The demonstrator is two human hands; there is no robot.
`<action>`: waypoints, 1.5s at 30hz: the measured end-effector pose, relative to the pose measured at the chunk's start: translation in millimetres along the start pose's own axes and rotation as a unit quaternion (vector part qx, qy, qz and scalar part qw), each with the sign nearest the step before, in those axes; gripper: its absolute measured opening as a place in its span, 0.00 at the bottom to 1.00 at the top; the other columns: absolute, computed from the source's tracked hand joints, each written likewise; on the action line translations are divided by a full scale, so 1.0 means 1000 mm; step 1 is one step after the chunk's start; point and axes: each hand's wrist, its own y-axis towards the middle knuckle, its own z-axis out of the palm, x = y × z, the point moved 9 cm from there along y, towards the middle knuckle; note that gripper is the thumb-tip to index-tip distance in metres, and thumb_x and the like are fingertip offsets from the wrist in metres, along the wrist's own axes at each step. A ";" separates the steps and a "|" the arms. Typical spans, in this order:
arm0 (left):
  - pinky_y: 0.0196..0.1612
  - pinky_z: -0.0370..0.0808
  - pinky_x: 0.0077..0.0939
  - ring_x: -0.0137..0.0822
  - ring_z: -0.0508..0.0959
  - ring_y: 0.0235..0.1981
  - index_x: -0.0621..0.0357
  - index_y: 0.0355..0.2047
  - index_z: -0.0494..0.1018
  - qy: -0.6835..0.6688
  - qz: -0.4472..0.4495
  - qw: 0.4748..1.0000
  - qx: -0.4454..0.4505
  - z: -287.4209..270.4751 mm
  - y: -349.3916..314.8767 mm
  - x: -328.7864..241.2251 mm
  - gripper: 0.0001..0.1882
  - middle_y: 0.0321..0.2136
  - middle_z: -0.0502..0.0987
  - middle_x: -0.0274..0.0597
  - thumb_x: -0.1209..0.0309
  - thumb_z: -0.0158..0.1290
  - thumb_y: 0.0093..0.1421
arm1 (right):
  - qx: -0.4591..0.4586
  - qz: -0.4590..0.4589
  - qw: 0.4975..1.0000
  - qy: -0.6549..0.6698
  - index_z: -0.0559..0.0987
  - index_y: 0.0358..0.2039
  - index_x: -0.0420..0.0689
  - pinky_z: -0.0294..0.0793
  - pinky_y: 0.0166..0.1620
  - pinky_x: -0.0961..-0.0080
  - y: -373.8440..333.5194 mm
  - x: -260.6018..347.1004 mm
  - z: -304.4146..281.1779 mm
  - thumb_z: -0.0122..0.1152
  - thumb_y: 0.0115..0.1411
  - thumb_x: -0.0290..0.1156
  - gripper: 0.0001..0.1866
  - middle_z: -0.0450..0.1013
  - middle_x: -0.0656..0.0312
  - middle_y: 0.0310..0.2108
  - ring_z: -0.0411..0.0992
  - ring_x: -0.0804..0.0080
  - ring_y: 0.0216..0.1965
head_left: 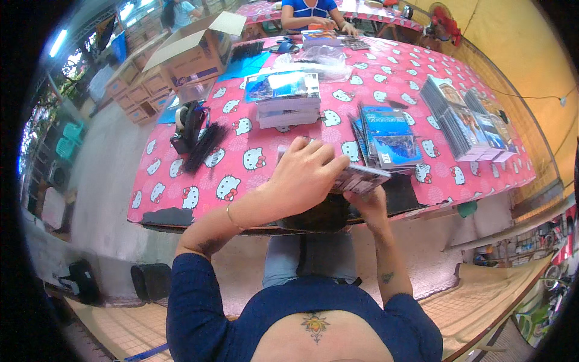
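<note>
At the near edge of the table, a thin booklet [365,179] with a dark printed cover is held tilted between my hands. My left hand [309,169] reaches across from above, its fingers curled over the booklet's left part. From below and to the right, my right hand [371,204] grips the other end, with its fingers partly hidden under it. Just beyond lies a fanned pile of blue-covered booklets [389,139]. A taller stack of booklets [288,102] stands farther back, left of centre. The booklet's left end is covered by my left hand.
Black binding coils [205,148] lie beside a black tape dispenser [190,123] on the left. Spiral-bound books [458,123] are piled at right on the pink patterned tablecloth [265,196]. An open carton [196,57] stands back left. A person in blue [309,13] works across the table.
</note>
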 end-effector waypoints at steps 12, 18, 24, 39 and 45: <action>0.66 0.57 0.37 0.52 0.63 0.66 0.75 0.57 0.67 -0.282 -0.441 0.814 -0.254 0.086 -0.201 0.065 0.27 0.62 0.66 0.62 0.59 0.37 0.74 | -0.039 -0.026 0.998 -0.044 0.66 0.62 0.43 0.68 0.56 0.71 -0.004 -0.016 0.030 0.74 0.55 0.36 0.37 0.70 0.59 0.51 0.70 0.69 0.52; 0.47 0.71 0.44 0.52 0.73 0.44 0.66 0.44 0.75 0.156 -0.459 0.862 -0.147 0.049 -0.254 0.298 0.16 0.38 0.75 0.53 0.64 0.50 0.66 | -0.038 -0.014 0.999 0.025 0.68 0.59 0.43 0.69 0.53 0.75 0.001 -0.019 0.020 0.76 0.53 0.32 0.35 0.70 0.64 0.45 0.71 0.73 0.46; 0.41 0.77 0.38 0.51 0.78 0.37 0.66 0.56 0.69 0.261 -0.394 0.879 -0.066 0.057 -0.245 0.335 0.23 0.41 0.73 0.55 0.73 0.49 0.60 | -0.121 -0.131 0.979 -0.097 0.67 0.59 0.40 0.67 0.56 0.68 0.002 0.024 0.011 0.75 0.53 0.42 0.39 0.68 0.59 0.49 0.68 0.66 0.50; 0.36 0.75 0.31 0.38 0.77 0.33 0.61 0.53 0.74 -0.164 -0.279 0.928 -0.182 0.004 -0.160 0.095 0.17 0.34 0.78 0.48 0.76 0.52 0.64 | 0.098 -0.242 0.864 -0.430 0.80 0.37 0.48 0.74 0.36 0.62 0.047 0.079 0.166 0.60 0.60 0.34 0.07 0.79 0.60 0.31 0.78 0.59 0.33; 0.33 0.74 0.22 0.28 0.78 0.30 0.61 0.45 0.81 -0.172 -0.373 0.892 -0.188 0.011 -0.169 0.094 0.12 0.33 0.80 0.42 0.72 0.60 0.61 | 0.092 -0.245 0.871 -0.416 0.80 0.35 0.47 0.74 0.35 0.61 0.047 0.082 0.165 0.59 0.61 0.34 0.06 0.78 0.59 0.30 0.77 0.58 0.32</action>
